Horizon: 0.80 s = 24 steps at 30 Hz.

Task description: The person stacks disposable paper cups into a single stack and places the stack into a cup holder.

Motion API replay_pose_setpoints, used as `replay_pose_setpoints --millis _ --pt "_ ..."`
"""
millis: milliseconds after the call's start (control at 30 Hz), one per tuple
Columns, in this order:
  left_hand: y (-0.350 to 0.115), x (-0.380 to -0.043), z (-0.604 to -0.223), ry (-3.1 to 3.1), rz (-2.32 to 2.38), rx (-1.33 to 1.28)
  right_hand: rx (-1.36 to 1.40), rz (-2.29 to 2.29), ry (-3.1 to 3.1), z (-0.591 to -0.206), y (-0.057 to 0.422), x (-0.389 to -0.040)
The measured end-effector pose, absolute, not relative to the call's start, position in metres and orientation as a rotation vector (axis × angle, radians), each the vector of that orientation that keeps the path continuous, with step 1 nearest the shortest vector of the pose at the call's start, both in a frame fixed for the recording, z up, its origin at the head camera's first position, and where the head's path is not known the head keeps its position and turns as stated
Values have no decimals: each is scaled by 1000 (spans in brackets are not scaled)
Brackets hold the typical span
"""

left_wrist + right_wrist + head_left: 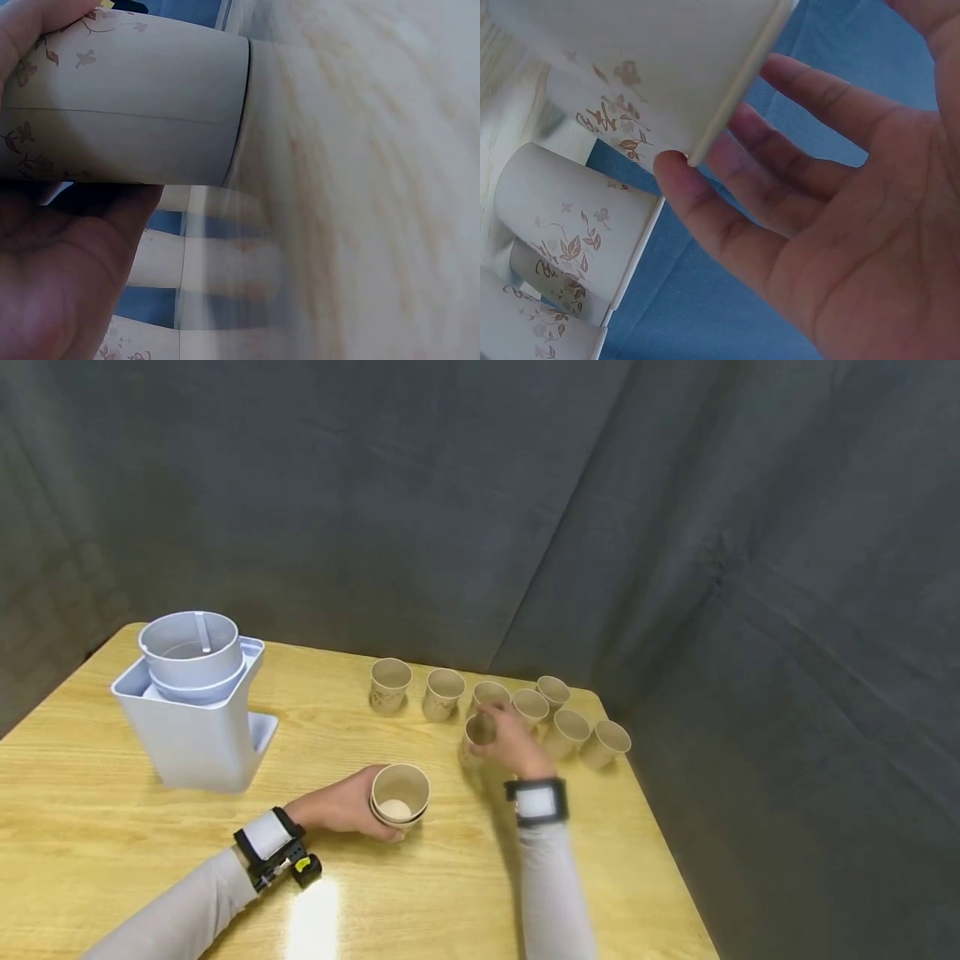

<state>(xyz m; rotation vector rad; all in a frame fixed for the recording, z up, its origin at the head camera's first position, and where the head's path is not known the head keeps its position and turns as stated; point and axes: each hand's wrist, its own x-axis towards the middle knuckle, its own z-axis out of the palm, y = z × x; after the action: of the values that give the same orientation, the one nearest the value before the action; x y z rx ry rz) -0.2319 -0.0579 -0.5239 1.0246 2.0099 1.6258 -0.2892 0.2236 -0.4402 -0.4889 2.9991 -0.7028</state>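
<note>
My left hand point(348, 803) grips a small stack of nested beige paper cups point(402, 787) near the middle of the wooden table. In the left wrist view, the outer paper cup point(150, 105) shows a brown floral print and stands with its base at the tabletop. My right hand point(517, 745) holds another paper cup point(474, 739) near its rim, just in front of the back row. Seen from the right wrist, fingertips point(676, 171) touch the outside of that cup's rim, while others pass behind it.
Several upright paper cups point(444, 693) stand along the table's back and right side, close around my right hand. A white square container point(198, 743) holding a round bowl-like part point(191, 652) stands at the left. Dark cloth point(337, 510) hangs behind the table.
</note>
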Motion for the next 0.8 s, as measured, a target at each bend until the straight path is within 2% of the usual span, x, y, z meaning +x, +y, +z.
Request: replay_pose_setpoints --millis 800 --pt "-58 -233 -524 2007 1620 1016 -542 -634 3002 -441 221 -291"
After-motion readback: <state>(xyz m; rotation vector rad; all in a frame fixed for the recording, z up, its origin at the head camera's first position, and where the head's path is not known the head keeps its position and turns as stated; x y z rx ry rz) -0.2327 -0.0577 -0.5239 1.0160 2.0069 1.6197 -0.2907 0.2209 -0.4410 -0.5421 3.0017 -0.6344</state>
